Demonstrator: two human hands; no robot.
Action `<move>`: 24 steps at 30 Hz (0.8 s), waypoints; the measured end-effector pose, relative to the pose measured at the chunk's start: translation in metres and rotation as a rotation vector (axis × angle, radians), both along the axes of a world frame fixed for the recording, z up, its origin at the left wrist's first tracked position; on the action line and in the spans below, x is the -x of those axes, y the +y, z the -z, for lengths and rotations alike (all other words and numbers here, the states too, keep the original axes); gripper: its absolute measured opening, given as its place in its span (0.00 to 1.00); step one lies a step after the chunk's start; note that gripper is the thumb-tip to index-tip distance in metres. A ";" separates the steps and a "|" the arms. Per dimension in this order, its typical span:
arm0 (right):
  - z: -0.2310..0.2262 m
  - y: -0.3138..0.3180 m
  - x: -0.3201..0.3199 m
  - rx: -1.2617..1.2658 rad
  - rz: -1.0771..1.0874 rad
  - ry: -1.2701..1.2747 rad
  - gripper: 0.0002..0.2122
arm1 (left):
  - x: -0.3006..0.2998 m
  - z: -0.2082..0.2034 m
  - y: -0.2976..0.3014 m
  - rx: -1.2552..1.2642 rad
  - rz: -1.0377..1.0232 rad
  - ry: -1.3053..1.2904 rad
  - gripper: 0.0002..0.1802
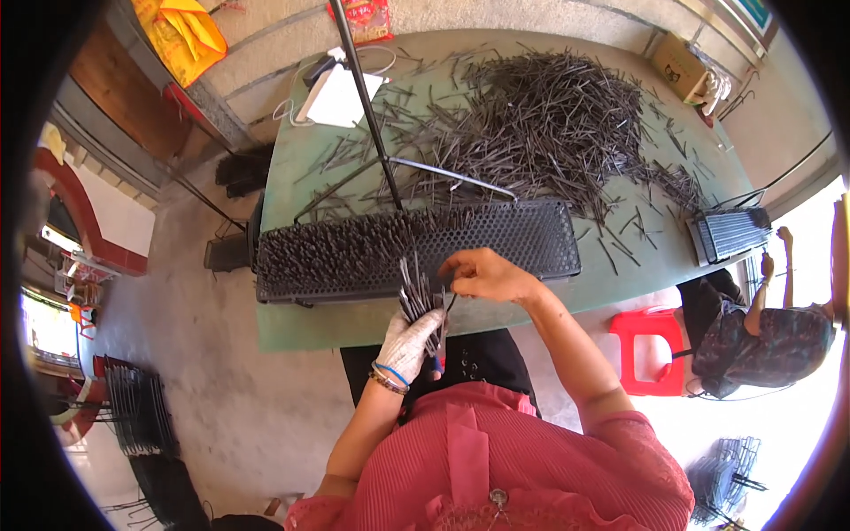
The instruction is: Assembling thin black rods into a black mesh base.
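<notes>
Sticks (414, 296) bunched, left hand (410, 341) grip wrapped round them; right hand (482, 276) pinching one, near part-filled tray (505, 248).

I view remotely a tray (531, 239) along the near edge of the table (301, 327), sticks (328, 248) in its left part. Behind it lies a stick heap (567, 124); at far right, a box (680, 68); at the right edge, a second tray (730, 232); on the floor (212, 372), a stool (651, 321).
</notes>
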State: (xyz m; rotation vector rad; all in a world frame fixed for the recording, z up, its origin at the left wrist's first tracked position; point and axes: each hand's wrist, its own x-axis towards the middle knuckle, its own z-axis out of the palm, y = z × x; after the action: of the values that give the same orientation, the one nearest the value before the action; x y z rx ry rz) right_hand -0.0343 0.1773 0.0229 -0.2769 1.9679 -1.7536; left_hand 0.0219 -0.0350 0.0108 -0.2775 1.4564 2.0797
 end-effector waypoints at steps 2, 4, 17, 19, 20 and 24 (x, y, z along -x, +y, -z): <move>-0.003 0.002 0.003 0.053 -0.023 -0.072 0.16 | 0.000 0.004 0.003 -0.015 -0.065 0.015 0.12; -0.006 0.004 0.006 0.068 -0.055 -0.125 0.17 | 0.001 0.000 -0.001 -0.002 -0.018 0.015 0.13; -0.006 -0.001 0.015 0.079 -0.175 -0.118 0.25 | 0.003 -0.009 -0.008 -0.063 0.108 0.022 0.17; 0.005 -0.006 0.012 0.065 -0.126 -0.081 0.24 | -0.001 -0.009 -0.004 -0.004 0.097 0.013 0.17; 0.008 -0.007 0.011 0.030 -0.093 0.005 0.23 | -0.001 -0.004 -0.005 -0.026 0.097 -0.011 0.17; 0.007 -0.016 -0.005 0.068 0.169 -0.050 0.18 | 0.004 -0.006 -0.004 -0.045 0.061 0.006 0.15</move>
State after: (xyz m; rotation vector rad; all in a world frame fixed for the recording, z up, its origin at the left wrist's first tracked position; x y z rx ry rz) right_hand -0.0298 0.1611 0.0159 -0.0900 1.9486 -1.9161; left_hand 0.0178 -0.0391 0.0166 -0.2063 1.4022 2.0635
